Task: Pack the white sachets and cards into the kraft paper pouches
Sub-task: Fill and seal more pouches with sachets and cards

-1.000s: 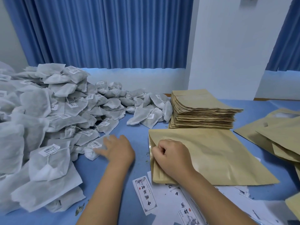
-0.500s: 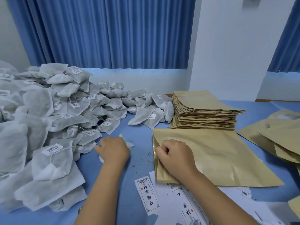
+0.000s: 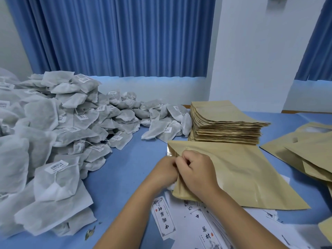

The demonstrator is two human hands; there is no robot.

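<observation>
Gripping the pouch (image 3: 242, 177) edge, right hand (image 3: 195, 174) touches left hand (image 3: 164, 170) clutching a sachet (image 3: 171, 186).

Blue curtain (image 3: 116, 36) (pleated), white pillar (image 3: 251, 51)

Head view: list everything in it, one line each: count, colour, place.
sachets: a large heap, white, table's left half
pouch: one, kraft brown, flat at centre
sachet: one, white, at the pouch mouth, mostly hidden
pouch stack: one, kraft brown, behind the pouch
loose pouches: several, kraft brown, right edge
cards: several, white with black print, near edge, some under the pouch
table: one, blue cover
curtains: two, blue, behind the table
wall: white, between the curtains
left hand: grips the sachet
right hand: pinches the pouch's mouth edge
</observation>
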